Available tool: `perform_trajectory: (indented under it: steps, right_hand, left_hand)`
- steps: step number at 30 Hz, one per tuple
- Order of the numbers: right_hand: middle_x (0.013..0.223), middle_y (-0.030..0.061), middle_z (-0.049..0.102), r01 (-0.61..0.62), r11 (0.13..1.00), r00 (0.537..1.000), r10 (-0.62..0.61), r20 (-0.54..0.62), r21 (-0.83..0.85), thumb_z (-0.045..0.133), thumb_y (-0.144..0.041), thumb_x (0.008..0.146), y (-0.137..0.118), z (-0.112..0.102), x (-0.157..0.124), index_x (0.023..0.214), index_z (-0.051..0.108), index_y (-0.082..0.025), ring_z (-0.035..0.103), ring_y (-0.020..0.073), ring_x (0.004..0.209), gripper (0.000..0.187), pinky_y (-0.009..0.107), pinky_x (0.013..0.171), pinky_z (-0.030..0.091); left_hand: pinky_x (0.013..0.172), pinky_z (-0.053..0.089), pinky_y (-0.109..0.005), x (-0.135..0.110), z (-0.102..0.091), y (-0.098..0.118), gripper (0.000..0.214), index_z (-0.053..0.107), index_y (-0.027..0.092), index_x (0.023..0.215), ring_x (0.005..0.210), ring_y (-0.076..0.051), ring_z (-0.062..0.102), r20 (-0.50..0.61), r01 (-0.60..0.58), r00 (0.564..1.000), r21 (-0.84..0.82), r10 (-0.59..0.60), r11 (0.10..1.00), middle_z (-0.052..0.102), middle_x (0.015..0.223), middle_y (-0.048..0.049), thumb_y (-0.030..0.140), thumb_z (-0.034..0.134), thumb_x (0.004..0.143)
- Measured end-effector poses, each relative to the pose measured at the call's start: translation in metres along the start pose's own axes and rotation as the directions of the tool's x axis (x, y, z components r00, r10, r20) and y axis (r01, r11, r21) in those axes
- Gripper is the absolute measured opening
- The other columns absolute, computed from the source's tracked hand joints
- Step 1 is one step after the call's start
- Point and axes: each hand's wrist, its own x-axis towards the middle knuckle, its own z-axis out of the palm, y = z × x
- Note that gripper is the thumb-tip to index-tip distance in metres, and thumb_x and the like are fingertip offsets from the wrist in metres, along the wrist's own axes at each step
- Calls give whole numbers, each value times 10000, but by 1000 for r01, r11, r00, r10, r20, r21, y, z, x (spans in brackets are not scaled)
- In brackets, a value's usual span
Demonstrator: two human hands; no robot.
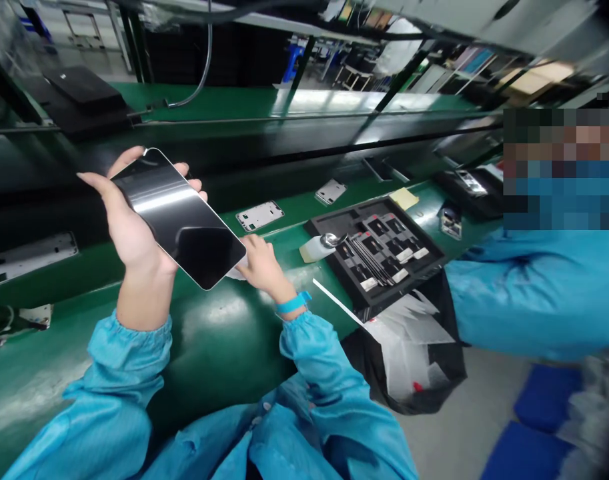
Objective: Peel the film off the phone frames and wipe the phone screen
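Observation:
A smartphone (177,210) with a glossy black front and a thin pale edge lies tilted in my left hand (131,223). The thumb is at its left side, and fingertips curl round the far edge. By the phone's lower right corner is my right hand (264,267), with its fingers bent together. A crumpled white cloth-like piece (237,273) shows under those fingers, partly hidden by the phone. Past the right hand, a pale phone frame (260,215) lies at the belt's edge.
A black tray (329,280) of small parts stands right, with a metal-topped bottle (317,248) at its edge. A black bag (449,380) of white scraps hangs below. More frames (331,192) (31,259) lie along the dark belt. A co-worker's blue sleeve (524,293) is at right.

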Motion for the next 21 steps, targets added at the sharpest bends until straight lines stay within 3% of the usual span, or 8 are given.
perform_trajectory:
  steps: [3,8,10,12,13,15,18,21]
  right_hand:
    - [1262,226,720,-19,992,995,30,90,-121,673,-233,1010,1,22,5,1131,717,-157,618,389,1182,149,561,1032,495]
    - [938,103,716,93,974,995,-97,8,208,506,-296,1111,-17,23,-28,959,614,-208,674,253,881,206,399,834,561]
    - [830,20,668,166,877,986,-136,-100,450,542,-380,1132,-38,14,-48,967,584,-232,623,176,697,226,293,658,519]
    - [751,-36,596,285,677,951,-115,-285,678,634,-397,1113,-66,6,-63,960,569,-247,523,127,580,224,235,537,424]
    - [723,-51,564,345,587,927,-92,-364,732,662,-387,1104,-80,3,-68,943,562,-250,488,116,555,233,223,509,391]
    - [691,-66,526,428,511,878,-40,-476,746,677,-366,1101,-102,-1,-70,909,554,-251,457,104,537,256,211,489,369]
    - [683,-65,545,449,560,817,59,-574,697,712,-373,1083,-119,0,-61,881,576,-245,487,100,540,276,205,488,399]
    - [668,-59,564,362,627,791,185,-584,689,762,-495,1037,-120,4,-52,848,581,-241,523,107,531,364,221,489,457]
  left_hand:
    - [599,626,-352,-2,-1,-4,649,590,302,1107,675,-242,759,-8,2,1000,-28,-3,1000,757,886,-71,709,85,1131]
    - [709,633,-396,-5,1,-7,627,568,314,1210,764,-264,767,-75,-78,994,-54,74,995,718,942,-61,742,120,1113]
    - [711,616,-378,-8,3,-5,618,525,295,1237,768,-251,764,-71,-111,992,-64,107,992,691,951,-59,688,59,1131]
    - [678,596,-357,-12,7,-2,652,488,289,1207,741,-240,753,-64,-136,989,-84,130,987,675,930,-58,659,-43,1129]
    - [663,591,-353,-14,9,-1,676,479,290,1185,725,-239,745,-65,-147,988,-92,142,985,672,916,-57,664,-81,1119]
    - [648,595,-359,-18,12,-2,700,489,300,1150,706,-244,732,-76,-172,983,-100,165,980,670,892,-52,693,-90,1106]
    - [653,620,-378,-23,17,-5,717,542,330,1095,716,-249,730,-87,-202,977,-86,194,976,674,879,-41,710,-66,1102]
    - [643,635,-385,-26,19,-7,754,571,356,1033,710,-249,721,-97,-235,969,-59,228,970,677,857,-37,709,-93,1090]
